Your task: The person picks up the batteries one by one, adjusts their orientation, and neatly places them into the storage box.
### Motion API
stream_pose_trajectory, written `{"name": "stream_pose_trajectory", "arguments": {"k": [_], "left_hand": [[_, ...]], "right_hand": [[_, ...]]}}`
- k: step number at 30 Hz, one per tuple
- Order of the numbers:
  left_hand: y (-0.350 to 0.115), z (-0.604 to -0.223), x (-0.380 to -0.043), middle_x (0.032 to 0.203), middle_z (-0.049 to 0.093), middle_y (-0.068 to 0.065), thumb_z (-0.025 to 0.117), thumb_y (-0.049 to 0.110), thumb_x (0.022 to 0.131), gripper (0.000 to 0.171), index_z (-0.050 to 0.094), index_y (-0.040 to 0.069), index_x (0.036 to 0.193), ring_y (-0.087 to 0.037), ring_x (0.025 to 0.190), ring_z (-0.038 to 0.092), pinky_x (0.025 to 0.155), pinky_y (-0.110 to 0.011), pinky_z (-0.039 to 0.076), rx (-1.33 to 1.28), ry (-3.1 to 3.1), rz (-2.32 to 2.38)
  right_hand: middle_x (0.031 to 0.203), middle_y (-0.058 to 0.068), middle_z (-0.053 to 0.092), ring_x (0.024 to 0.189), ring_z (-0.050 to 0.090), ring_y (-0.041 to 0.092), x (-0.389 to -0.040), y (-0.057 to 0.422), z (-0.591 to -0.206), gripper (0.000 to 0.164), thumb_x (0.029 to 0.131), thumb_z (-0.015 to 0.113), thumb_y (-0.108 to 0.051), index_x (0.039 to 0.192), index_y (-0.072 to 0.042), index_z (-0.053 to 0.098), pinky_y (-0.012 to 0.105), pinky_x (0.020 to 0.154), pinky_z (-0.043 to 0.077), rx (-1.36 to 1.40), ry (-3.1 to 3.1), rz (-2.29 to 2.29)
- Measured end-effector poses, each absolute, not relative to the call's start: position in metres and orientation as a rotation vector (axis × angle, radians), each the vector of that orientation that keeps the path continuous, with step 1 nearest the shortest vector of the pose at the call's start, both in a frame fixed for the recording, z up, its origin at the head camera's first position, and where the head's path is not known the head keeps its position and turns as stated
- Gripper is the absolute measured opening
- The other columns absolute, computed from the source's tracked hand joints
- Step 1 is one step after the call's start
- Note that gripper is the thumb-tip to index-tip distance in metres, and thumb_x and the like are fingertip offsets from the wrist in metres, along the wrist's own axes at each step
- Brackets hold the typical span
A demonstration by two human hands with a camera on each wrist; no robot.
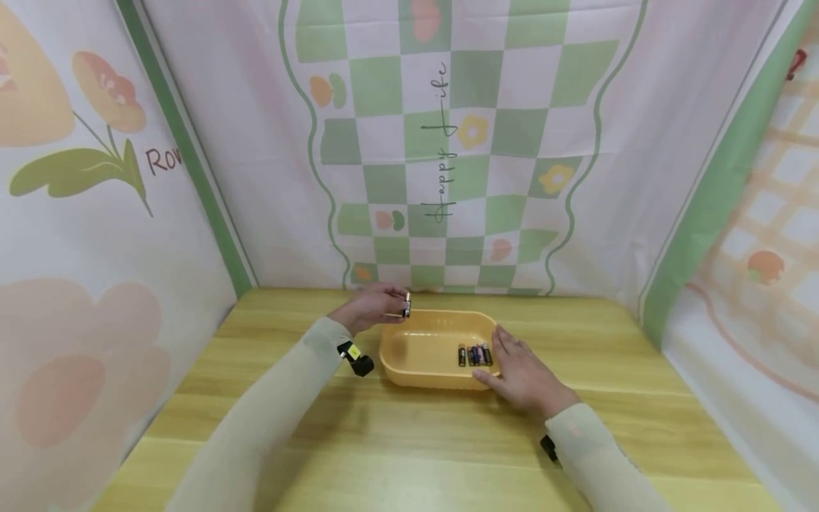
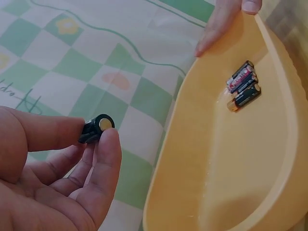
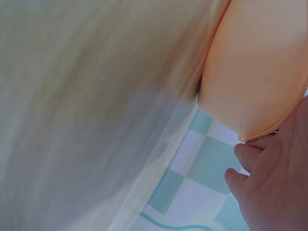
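Note:
In the head view, my left hand (image 1: 377,304) is raised at the back left rim of a yellow plastic tray (image 1: 419,375), pinching a dark battery (image 1: 407,306). The left wrist view shows this battery (image 2: 99,127) between thumb and fingertips, its round metal end facing the camera. Several small batteries (image 1: 480,355) lie side by side on the tray floor at its right end, one slightly apart from the others. My right hand (image 1: 527,377) rests on the tray's right end, fingers fairly straight along the rim and thumb at the front corner. In the right wrist view its fingertips touch the tray's edge.
The tray stands on a wood-grain table (image 1: 422,455) near its back edge. Behind it hangs a checked, printed curtain (image 1: 448,163), with more printed cloth at both sides. Each wrist carries a small black device, one at the left wrist (image 1: 357,360).

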State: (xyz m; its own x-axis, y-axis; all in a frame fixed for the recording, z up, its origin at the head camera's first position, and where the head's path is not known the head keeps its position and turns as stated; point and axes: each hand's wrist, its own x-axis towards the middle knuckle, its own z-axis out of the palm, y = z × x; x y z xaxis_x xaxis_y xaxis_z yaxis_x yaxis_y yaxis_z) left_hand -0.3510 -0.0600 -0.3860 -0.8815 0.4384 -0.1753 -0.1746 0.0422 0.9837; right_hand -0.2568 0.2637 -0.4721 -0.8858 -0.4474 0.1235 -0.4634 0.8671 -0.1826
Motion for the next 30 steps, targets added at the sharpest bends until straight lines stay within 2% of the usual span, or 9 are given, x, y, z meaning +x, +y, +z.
{"name": "stream_pose_trajectory", "arguments": {"k": [6, 10, 15, 18, 24, 30], "left_hand": [[-0.049, -0.391, -0.354, 0.101, 0.059, -0.015, 0.056, -0.008, 0.092, 0.035, 0.049, -0.009, 0.127, -0.023, 0.085, 0.062, 0.095, -0.045, 0.051, 0.262, 1.877, 1.881], [-0.043, -0.396, -0.354, 0.113, 0.057, -0.027, 0.057, -0.009, 0.092, 0.036, 0.049, -0.009, 0.128, -0.025, 0.085, 0.063, 0.099, -0.049, 0.048, 0.247, 1.877, 1.852], [-0.038, -0.406, -0.354, 0.124, 0.052, -0.035, 0.057, -0.008, 0.092, 0.032, 0.051, -0.007, 0.123, -0.034, 0.096, 0.063, 0.097, -0.048, 0.049, 0.225, 1.895, 1.81], [-0.034, -0.413, -0.354, 0.116, 0.058, -0.031, 0.057, -0.008, 0.092, 0.03, 0.052, -0.007, 0.122, -0.034, 0.094, 0.064, 0.093, -0.046, 0.052, 0.206, 1.897, 1.805], [-0.023, -0.423, -0.356, 0.093, 0.062, -0.015, 0.058, -0.007, 0.092, 0.034, 0.05, -0.01, 0.124, -0.021, 0.079, 0.063, 0.089, -0.043, 0.055, 0.204, 1.877, 1.84], [-0.016, -0.431, -0.357, 0.093, 0.061, -0.013, 0.058, -0.008, 0.091, 0.038, 0.047, -0.014, 0.127, -0.021, 0.077, 0.063, 0.083, -0.039, 0.058, 0.215, 1.872, 1.829]], "right_hand": [[0.159, 0.023, 0.002, 0.145, 0.008, 0.037, -0.26, 0.265, -0.471, 0.097, 0.096, 0.031, -0.068, 0.149, 0.01, 0.013, 0.053, 0.117, 0.012, 0.72, -2.957, 0.31], [0.159, 0.023, 0.002, 0.145, 0.008, 0.037, -0.26, 0.266, -0.47, 0.097, 0.096, 0.031, -0.068, 0.149, 0.01, 0.012, 0.053, 0.117, 0.012, 0.722, -2.959, 0.309], [0.158, 0.024, 0.005, 0.145, 0.009, 0.038, -0.257, 0.263, -0.472, 0.098, 0.095, 0.031, -0.069, 0.149, 0.01, 0.014, 0.053, 0.117, 0.012, 0.718, -2.963, 0.322], [0.159, 0.023, 0.005, 0.145, 0.008, 0.037, -0.255, 0.262, -0.473, 0.098, 0.094, 0.03, -0.07, 0.149, 0.01, 0.015, 0.052, 0.118, 0.011, 0.711, -2.979, 0.341], [0.159, 0.022, 0.004, 0.145, 0.008, 0.036, -0.255, 0.264, -0.474, 0.097, 0.095, 0.03, -0.07, 0.15, 0.009, 0.014, 0.052, 0.118, 0.011, 0.705, -2.976, 0.331], [0.159, 0.023, 0.005, 0.145, 0.01, 0.037, -0.257, 0.263, -0.473, 0.097, 0.095, 0.031, -0.069, 0.149, 0.01, 0.016, 0.052, 0.117, 0.012, 0.718, -2.949, 0.33]]}}
